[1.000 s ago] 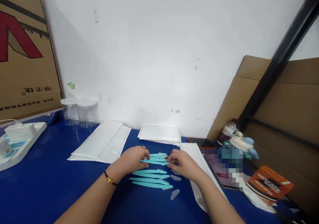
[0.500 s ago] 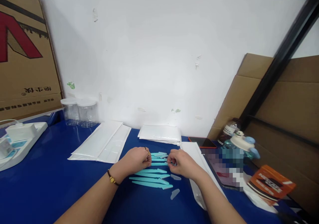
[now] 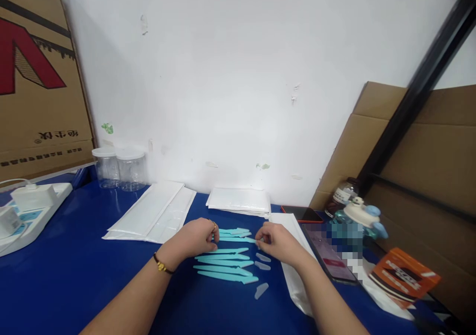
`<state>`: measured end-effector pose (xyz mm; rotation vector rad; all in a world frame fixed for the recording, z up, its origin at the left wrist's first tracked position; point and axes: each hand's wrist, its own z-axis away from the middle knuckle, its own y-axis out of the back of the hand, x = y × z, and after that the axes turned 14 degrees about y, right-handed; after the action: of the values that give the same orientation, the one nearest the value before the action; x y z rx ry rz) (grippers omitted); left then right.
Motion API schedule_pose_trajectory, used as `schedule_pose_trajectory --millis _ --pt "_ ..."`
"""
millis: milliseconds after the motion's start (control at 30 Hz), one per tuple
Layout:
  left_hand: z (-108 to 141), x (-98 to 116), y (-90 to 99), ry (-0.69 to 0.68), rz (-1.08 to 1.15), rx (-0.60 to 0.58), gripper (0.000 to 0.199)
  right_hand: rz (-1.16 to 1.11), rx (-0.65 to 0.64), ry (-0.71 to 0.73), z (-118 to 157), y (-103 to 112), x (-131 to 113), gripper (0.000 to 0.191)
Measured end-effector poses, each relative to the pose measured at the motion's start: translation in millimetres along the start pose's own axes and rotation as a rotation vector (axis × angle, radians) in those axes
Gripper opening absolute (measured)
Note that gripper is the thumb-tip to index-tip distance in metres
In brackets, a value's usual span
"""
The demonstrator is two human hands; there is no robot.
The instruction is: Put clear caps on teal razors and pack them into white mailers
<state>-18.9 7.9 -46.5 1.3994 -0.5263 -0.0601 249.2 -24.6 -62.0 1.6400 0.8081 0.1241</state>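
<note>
Turquoise eyebrow razors lie in a loose row on the blue table, several in a lower group (image 3: 223,264) and a few in an upper group (image 3: 234,232). My left hand (image 3: 199,236) is closed around the handle end of one eyebrow razor (image 3: 238,239), just below the upper group. At that razor's head end, my right hand (image 3: 277,241) pinches the tip; its fingers hide the blade and any cover there. Beside the lower group's heads rest small clear blade covers, one of them apart (image 3: 261,291) nearer me.
White padded mailers (image 3: 148,216) lie at left, with another stack (image 3: 238,199) by the wall and one mailer (image 3: 293,280) under my right forearm. Farther right are phones (image 3: 329,253), a teal bottle (image 3: 359,218) and an orange packet (image 3: 405,278). A power strip (image 3: 40,211) and clear jars (image 3: 130,171) stand left.
Another razor now lies at the top of the lower group, and one more clear cover shows at right. My hands have moved apart, with a razor stretched between them.
</note>
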Motion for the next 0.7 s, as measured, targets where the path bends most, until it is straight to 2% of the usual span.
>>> schedule_pose_trajectory --millis 133,333,467,600,700 --pt "-4 -1 -5.8 -0.025 0.005 0.099 0.017 0.140 -0.029 0.037 -11 -15 -5 0.012" --pt "-9 1 -15.2 -0.081 -0.042 0.123 0.013 0.353 -0.039 0.097 -18 -27 -9 0.011" --pt "-9 3 -12.5 -0.090 -0.062 0.133 0.013 0.205 -0.029 0.088 -15 -20 -12 0.009" --pt "-6 4 -2.7 -0.102 -0.022 0.115 0.015 0.061 -0.008 0.079 -10 -4 -11 0.011" --pt "-3 -1 4.9 -0.037 -0.013 0.112 0.014 0.050 0.000 0.070 -5 7 -2 0.011"
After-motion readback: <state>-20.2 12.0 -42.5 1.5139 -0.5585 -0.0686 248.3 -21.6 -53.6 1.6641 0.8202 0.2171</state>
